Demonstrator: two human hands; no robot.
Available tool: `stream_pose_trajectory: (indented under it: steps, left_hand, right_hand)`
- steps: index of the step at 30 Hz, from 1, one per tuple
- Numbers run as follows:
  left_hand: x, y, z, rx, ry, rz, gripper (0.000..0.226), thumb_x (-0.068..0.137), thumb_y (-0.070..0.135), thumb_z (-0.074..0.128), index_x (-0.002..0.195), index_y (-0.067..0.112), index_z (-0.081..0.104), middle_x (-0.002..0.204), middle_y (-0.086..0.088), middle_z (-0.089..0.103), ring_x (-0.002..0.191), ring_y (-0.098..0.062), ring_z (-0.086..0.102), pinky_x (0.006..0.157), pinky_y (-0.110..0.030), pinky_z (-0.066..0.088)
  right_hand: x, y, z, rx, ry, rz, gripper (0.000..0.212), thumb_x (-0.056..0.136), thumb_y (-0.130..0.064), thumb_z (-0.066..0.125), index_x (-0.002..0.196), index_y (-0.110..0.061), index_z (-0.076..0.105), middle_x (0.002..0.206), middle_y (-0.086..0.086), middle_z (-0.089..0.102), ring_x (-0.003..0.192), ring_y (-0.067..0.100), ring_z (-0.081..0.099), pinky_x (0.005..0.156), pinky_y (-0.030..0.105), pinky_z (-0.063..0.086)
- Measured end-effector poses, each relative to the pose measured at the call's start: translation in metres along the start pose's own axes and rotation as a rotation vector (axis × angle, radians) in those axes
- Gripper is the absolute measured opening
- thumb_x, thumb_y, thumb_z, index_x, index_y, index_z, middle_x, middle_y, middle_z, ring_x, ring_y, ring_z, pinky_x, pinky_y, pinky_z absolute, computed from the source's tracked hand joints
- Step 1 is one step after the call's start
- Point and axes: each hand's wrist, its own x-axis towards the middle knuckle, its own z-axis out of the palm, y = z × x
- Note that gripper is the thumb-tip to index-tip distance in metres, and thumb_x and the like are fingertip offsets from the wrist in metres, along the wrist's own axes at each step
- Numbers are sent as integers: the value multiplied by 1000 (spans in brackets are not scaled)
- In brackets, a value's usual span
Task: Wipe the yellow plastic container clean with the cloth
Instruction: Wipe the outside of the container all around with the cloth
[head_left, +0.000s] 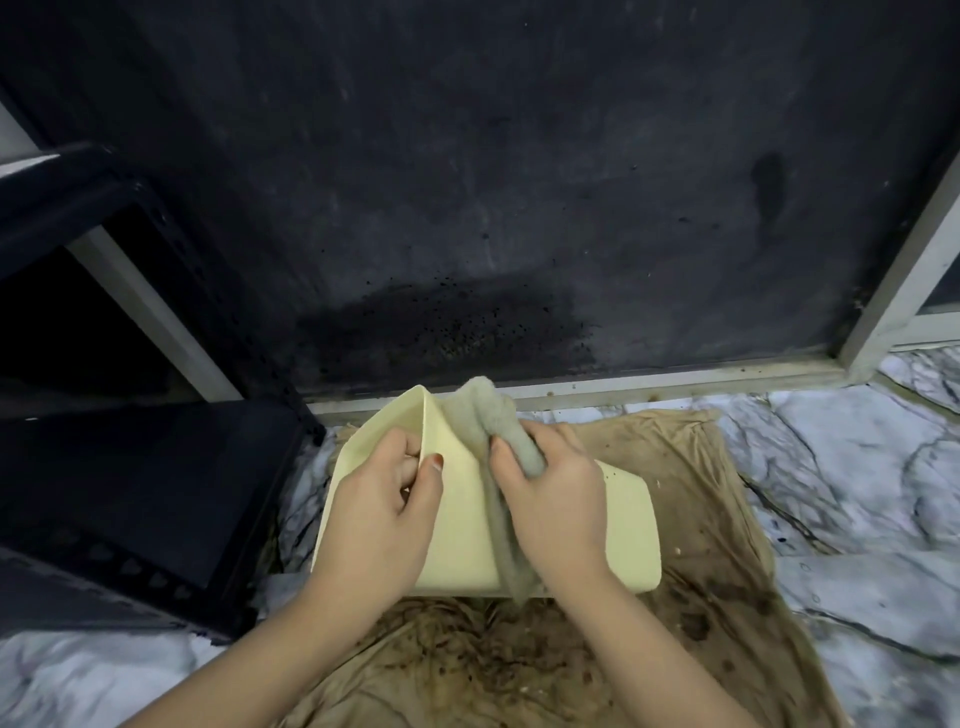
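Far left: one black perforated metal rack (130, 467), its shelves dark, contents not discernible. Centre: one pale yellow rectangular plastic container (467, 519), held tipped over a stained brown cloth sheet (701, 519) on the white marble-pattern surface (857, 519). The container's upper corner points away toward the dark wall panel (519, 182); long axis runs near-to-far. Inside not visible. Two hands: left hand (379, 514) pinches the ridge edge, thumb on the near face. Right hand (550, 499) is closed around one grey fuzzy cloth (498, 415), pressed against the right face.
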Motion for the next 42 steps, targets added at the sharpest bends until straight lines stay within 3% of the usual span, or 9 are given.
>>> stream_pose_trajectory:
  steps: [10, 16, 20, 23, 26, 30, 34, 38, 42]
  left_hand:
    - [-2, -3, 1, -72, 53, -88, 24, 95, 21, 45, 74, 10, 45, 46, 2, 41, 46, -12, 33, 49, -30, 29]
    - [-1, -6, 2, -80, 92, -129, 23, 94, 22, 44, 75, 9, 44, 41, 6, 39, 42, -9, 29, 50, -32, 27]
    - [0, -7, 4, -95, 103, -128, 22, 94, 21, 46, 77, 7, 46, 44, 3, 40, 43, -12, 30, 50, -32, 28]
    - [-1, -7, 5, -100, 101, -125, 20, 93, 20, 47, 76, 10, 47, 43, 4, 41, 42, -10, 30, 47, -28, 29]
    - [-4, -6, 4, -118, 80, -95, 20, 93, 19, 47, 73, 13, 46, 42, 4, 43, 41, -9, 30, 43, -24, 27]
    - [-10, -5, 1, -65, 22, -19, 17, 92, 20, 49, 77, 11, 48, 46, -6, 43, 43, -10, 32, 44, -24, 28]
    - [-12, -5, -5, -26, -58, 38, 14, 91, 22, 50, 82, 12, 50, 53, -15, 54, 45, -19, 40, 47, -34, 34]
    - [-9, -8, -13, -29, -136, 30, 13, 91, 20, 52, 80, 14, 52, 48, -10, 44, 44, -12, 34, 48, -29, 29]
    - [-7, -9, -18, -101, -141, -53, 20, 77, 32, 54, 76, 13, 52, 66, -25, 54, 52, -23, 41, 54, -34, 34]
  right_hand:
    - [21, 95, -35, -166, 17, 322, 25, 85, -28, 57, 87, -5, 65, 82, 17, 65, 70, 31, 55, 59, 32, 36]
    - [-9, 125, -52, -39, 155, 577, 30, 84, -20, 60, 60, -5, 50, 70, 19, 55, 66, 34, 49, 61, 37, 36]
    - [-36, 95, -40, -44, 147, 456, 30, 78, -29, 63, 89, -2, 66, 92, 17, 60, 85, 35, 57, 70, 32, 35]
    - [-49, 50, -22, 37, 93, 245, 56, 64, -50, 47, 99, -12, 69, 90, -2, 60, 83, 14, 56, 73, 21, 36]
    - [-45, 12, -8, 62, -5, 36, 47, 70, -47, 43, 100, -20, 68, 86, -20, 53, 81, 6, 55, 72, 15, 37]
    - [-23, -15, 1, -22, -34, -115, 42, 76, -47, 41, 99, -22, 66, 91, -7, 60, 79, 12, 57, 66, 25, 42]
    - [6, -12, 1, -74, -26, -85, 19, 86, -33, 54, 90, -18, 65, 91, -1, 58, 76, 19, 55, 64, 33, 42]
    - [24, 21, -10, -193, -28, 53, 21, 88, -30, 53, 90, -13, 65, 88, 6, 60, 69, 20, 47, 58, 30, 26]
    - [17, 60, -29, -205, -15, 141, 19, 87, -27, 55, 82, -12, 64, 83, 14, 64, 68, 25, 50, 61, 30, 33]
